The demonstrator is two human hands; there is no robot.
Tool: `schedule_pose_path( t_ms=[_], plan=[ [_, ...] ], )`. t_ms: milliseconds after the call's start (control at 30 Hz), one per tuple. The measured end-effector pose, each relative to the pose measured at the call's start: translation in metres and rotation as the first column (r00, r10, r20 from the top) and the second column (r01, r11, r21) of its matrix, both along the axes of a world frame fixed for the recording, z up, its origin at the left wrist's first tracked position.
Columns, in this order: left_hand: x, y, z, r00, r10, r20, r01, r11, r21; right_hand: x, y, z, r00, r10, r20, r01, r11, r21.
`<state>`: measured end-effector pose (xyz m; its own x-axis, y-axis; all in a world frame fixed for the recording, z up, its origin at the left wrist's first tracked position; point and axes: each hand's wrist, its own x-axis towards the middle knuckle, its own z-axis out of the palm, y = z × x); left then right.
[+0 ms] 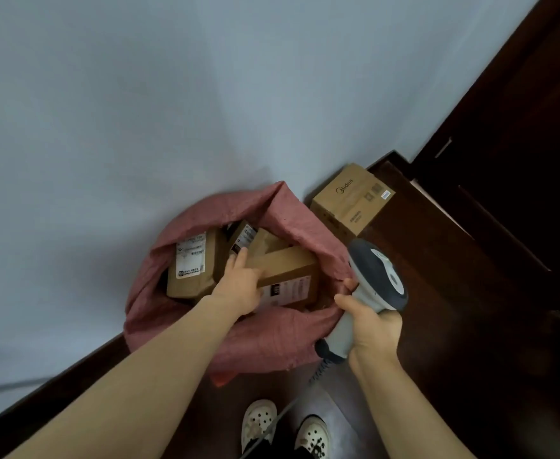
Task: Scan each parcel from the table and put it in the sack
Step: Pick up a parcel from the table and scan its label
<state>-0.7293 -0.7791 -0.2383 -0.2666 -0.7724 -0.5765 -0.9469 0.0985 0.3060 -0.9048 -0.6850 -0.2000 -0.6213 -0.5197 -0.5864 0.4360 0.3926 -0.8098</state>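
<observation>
Her left hand (238, 283) was down inside the sack (272, 339), fingers (238, 260) stretched fairly flat across the top of a parcel (288, 270), pressing on it more than clutching it, as far as I could see. That parcel lay tilted at the sack's right side, its label towards the near rim. It rested against two others: one (192, 266) at the left side and one (243, 236) towards the far rim.

Her right hand (371, 329) was wrapped round the handle of the scanner (378, 276). A fingertip seemed to hook the sack's right rim as well, though I couldn't be sure it had hold of the cloth. The scanner's cord (318, 372) trailed down past the near rim towards her shoes (258, 422).

What worried me was that doubled-up right hand. With the scanner filling it, any hold on the rim looked weak to me. If the cloth slipped free, the mouth might fold in over the parcels. The tilted parcel looked likely to wedge crosswise and leave little room for the next. The cord hung close enough to snag on the rim.

A larger box (351, 200) stood on the floor just beyond the sack, against the wall (139, 111). The table was nowhere in sight.
</observation>
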Motion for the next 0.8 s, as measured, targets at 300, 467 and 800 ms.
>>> schedule_pose_path(
  t_ms=[300,467,800],
  plan=[
    [0.092,0.048,-0.021,0.58,0.812,-0.061,-0.791,0.544,-0.281,0.02,-0.001,-0.005,1.0,0.029,-0.001,-0.029,0.994,0.105],
    [0.154,0.068,-0.065,-0.067,0.996,0.056,-0.989,-0.073,0.128,0.03,-0.004,-0.019,0.999,0.046,-0.019,-0.042,0.988,0.145],
    [0.141,0.018,-0.026,-0.49,0.839,-0.237,-0.717,-0.233,0.657,0.049,-0.028,-0.006,0.997,-0.001,0.083,-0.015,0.982,0.191]
  ],
)
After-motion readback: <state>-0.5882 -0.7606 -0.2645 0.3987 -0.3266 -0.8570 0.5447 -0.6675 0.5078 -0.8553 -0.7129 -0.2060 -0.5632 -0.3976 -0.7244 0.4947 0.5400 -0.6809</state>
